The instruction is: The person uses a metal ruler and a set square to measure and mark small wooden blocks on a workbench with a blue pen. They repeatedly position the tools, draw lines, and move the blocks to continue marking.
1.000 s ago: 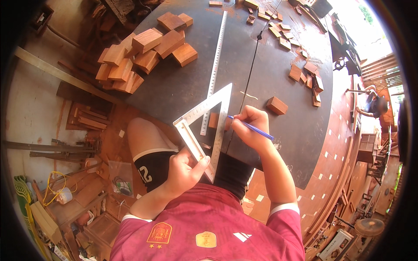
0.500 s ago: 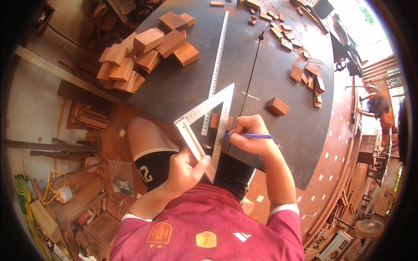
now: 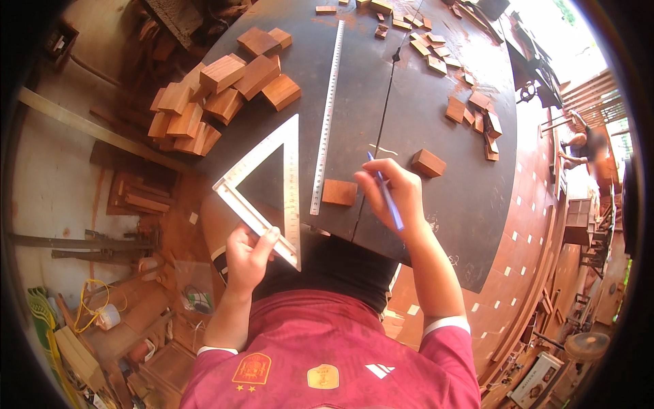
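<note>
My left hand (image 3: 249, 256) grips a silver triangular set square (image 3: 291, 184) by its thick lower edge and holds it up left of the steel ruler. In my right hand (image 3: 400, 185) is a blue pen (image 3: 390, 202), its tip pointing up and away from me. Just left of that hand, a reddish-brown wooden block (image 3: 339, 192) lies flat near the table's front edge. The long steel ruler (image 3: 328, 116) runs away from me beside this block. A second wooden block (image 3: 428, 163) rests to the right, beyond my right hand.
A heap of wooden blocks (image 3: 225, 102) sits at the dark table's (image 3: 368, 88) far left. Smaller blocks (image 3: 437, 64) are scattered at the far right, with another cluster (image 3: 477, 112) near the right edge. A narrow seam divides the tabletop. Someone (image 3: 579, 144) is at the far right.
The set square has moved left, off the block and ruler, with my left hand. My right hand has lifted from the block, and the pen has swung from level to upright.
</note>
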`<state>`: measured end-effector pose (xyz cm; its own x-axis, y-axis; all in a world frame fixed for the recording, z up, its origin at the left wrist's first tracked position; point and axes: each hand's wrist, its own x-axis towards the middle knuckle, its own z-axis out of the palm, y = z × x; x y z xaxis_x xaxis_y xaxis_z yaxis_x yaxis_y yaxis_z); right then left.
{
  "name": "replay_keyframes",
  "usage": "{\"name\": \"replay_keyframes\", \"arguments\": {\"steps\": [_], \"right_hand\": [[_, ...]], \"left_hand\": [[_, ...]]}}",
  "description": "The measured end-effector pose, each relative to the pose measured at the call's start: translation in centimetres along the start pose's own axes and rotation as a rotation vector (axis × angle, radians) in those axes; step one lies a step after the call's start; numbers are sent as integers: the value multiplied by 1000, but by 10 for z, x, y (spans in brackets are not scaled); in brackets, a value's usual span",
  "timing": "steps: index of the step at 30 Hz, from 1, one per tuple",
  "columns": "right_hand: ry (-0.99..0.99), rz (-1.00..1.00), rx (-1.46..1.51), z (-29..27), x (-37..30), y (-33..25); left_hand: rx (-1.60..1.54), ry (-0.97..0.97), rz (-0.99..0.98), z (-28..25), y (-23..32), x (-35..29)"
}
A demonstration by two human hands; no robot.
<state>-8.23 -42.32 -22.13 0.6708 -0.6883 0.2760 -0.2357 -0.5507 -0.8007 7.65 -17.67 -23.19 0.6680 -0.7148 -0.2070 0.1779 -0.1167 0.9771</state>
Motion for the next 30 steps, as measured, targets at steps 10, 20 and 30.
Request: {"name": "replay_keyframes", "arguments": {"steps": [10,20,30], "right_hand": [[-334,-135,-133,-12,2,-7],[-188,86,-51,-9,5,6],[48,-60,-19,-3,4,14]], "left_hand": [[-93,23,-151,-25,-17,13],[-160,150,-81,-20,-25,24],[47,190,87,-23,-31,20]]}}
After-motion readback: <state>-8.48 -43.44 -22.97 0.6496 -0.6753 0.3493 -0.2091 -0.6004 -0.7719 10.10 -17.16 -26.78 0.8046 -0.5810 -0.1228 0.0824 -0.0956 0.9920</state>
